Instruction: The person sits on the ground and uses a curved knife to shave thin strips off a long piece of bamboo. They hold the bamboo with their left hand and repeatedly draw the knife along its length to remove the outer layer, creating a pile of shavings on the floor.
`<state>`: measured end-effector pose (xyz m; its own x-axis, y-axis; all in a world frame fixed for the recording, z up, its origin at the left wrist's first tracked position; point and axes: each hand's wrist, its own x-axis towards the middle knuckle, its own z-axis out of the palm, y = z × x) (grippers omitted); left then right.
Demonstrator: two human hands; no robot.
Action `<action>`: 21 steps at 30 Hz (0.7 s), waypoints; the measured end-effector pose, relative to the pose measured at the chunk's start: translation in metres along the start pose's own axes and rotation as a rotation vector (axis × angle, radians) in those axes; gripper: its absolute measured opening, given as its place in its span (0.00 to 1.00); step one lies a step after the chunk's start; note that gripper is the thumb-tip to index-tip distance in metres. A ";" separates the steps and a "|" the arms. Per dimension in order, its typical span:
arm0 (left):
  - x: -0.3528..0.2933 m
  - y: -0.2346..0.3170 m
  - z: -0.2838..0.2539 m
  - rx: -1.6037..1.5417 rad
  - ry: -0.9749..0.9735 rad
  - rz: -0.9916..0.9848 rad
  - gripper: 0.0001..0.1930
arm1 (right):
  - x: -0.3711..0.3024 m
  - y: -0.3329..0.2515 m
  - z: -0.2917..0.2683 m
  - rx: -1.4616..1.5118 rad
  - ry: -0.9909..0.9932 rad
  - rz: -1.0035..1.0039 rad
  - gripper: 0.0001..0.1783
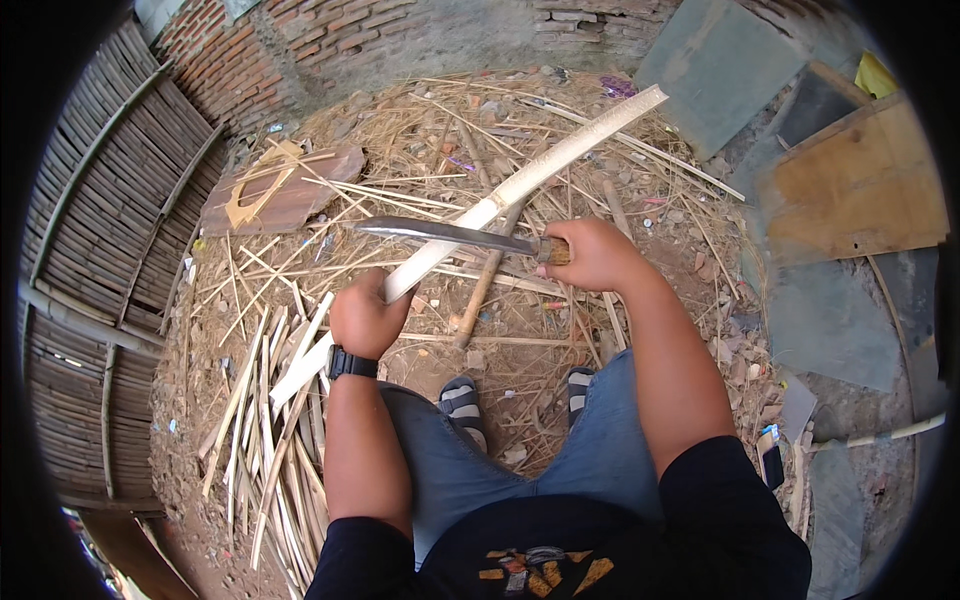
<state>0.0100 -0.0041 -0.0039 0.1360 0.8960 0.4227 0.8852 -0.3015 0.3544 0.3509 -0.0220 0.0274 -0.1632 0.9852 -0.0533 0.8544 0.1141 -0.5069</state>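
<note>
My left hand [368, 314], with a dark watch on its wrist, is wrapped round a long pale split bamboo strip [540, 170]. The strip slants from the lower left up to the far right, its pale inner face up and a node partway along. In my right hand [590, 255] is the wooden handle of a machete [470, 237]. Its long dark-grey blade points left and crosses over the strip beyond my left hand. Whether the edge touches the strip I cannot tell.
Split bamboo strips [265, 450] lie piled at my left. A brown board [330, 185] lies beyond, and a round pole [485, 285] rests before my feet. A bamboo slat wall [100, 270] stands left, a brick wall [340, 40] behind, and sheets and boards [855, 190] at the right.
</note>
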 end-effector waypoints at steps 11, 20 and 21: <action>0.004 -0.001 -0.001 -0.026 0.013 -0.034 0.17 | 0.006 0.031 0.001 0.097 0.340 0.111 0.23; 0.004 -0.004 -0.001 -0.182 -0.091 -0.074 0.18 | 0.022 0.043 -0.007 0.099 0.654 0.303 0.22; 0.002 -0.004 -0.001 -0.211 -0.096 -0.077 0.18 | 0.022 0.046 -0.007 0.111 0.642 0.277 0.22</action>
<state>0.0064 -0.0009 -0.0036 0.1218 0.9428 0.3103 0.7836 -0.2832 0.5530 0.3898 0.0055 0.0088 0.4052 0.8607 0.3081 0.7615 -0.1313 -0.6348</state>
